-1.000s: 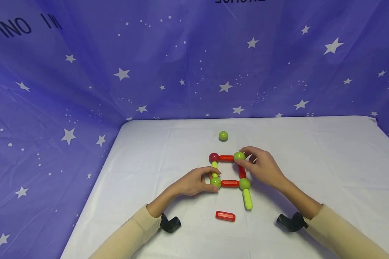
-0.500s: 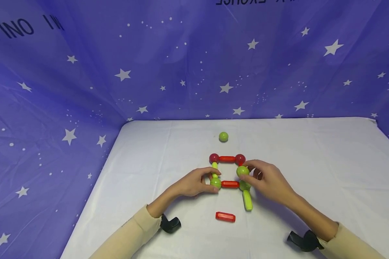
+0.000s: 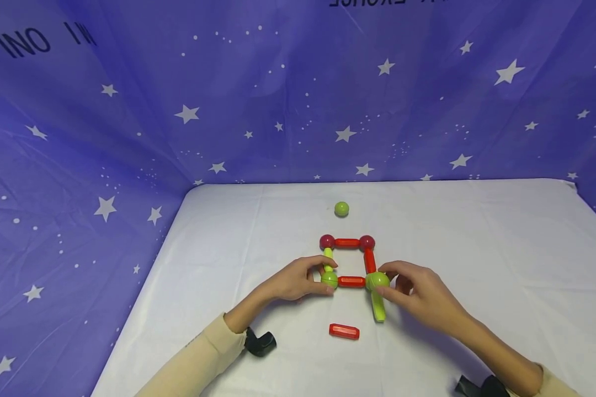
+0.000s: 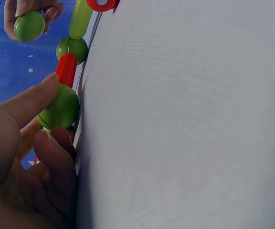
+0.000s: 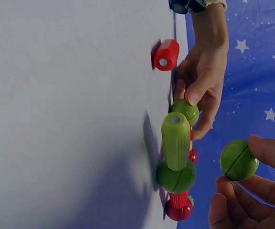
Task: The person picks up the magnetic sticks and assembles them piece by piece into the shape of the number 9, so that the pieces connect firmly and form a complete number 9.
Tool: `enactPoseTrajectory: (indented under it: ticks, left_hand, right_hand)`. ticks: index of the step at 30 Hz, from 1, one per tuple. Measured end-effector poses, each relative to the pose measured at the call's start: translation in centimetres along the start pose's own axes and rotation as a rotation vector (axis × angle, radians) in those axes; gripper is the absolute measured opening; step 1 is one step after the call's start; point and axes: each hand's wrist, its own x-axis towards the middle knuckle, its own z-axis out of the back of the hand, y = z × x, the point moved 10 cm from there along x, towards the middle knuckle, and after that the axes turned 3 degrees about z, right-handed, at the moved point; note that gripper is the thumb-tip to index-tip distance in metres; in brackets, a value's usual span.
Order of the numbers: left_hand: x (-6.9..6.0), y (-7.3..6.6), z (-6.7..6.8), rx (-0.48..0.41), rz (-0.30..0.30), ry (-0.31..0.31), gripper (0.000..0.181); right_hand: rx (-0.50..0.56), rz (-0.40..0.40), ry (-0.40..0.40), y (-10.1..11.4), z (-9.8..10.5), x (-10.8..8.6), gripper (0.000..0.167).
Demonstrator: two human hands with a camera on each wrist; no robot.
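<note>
A square of rods and balls lies on the white cloth. My left hand (image 3: 298, 279) pinches its near-left green ball (image 4: 63, 107) between thumb and fingers. In my right hand (image 3: 422, 292) is a loose green ball (image 5: 239, 161), gripped by the fingertips. From the head view it overlaps the near-right corner; the right wrist view shows it raised, apart from that corner's green ball (image 5: 176, 177). A lime rod (image 3: 378, 309) sticks out from this corner towards me. Two dark red balls, one of them the far-right ball (image 3: 367, 242), form the far corners, joined by a red rod (image 3: 347, 242).
A loose red rod (image 3: 344, 331) lies in front of the square. Behind it sits another green ball (image 3: 341, 209). A purple cloth with stars (image 3: 298, 110) hangs at the back and sides of the table (image 3: 501, 248).
My right hand has brought its green ball towards me, from over the far-right corner to over the near-right one. The far-right dark red ball is now uncovered. My left hand has stayed put.
</note>
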Motion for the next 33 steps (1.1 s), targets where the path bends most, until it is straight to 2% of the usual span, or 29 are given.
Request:
enactPoseTrajectory:
  ticks: [6, 14, 21, 26, 33]
  left_hand:
    - [0.1, 0.2, -0.1, -0.004, 0.002, 0.006, 0.047]
    - [0.1, 0.2, -0.1, 0.007, 0.001, 0.005, 0.047]
    - [0.0, 0.2, 0.0, 0.010, 0.003, 0.002, 0.047]
    - [0.0, 0.1, -0.1, 0.005, 0.003, 0.001, 0.047]
    - [-0.1, 0.1, -0.1, 0.003, -0.001, 0.001, 0.046]
  right_hand:
    - [0.029, -0.017, 0.032, -0.2, -0.6, -0.8, 0.033]
    - [0.064, 0.017, 0.047, 0.1, -1.3, -2.0, 0.031]
    - [0.053, 0.006, 0.066, -0.3, -1.7, -2.9, 0.030]
    - [0.056, 0.035, 0.081, -0.2, -2.0, -3.5, 0.028]
    - [0.115, 0.054, 0.128, -0.1, -2.5, -4.4, 0.026]
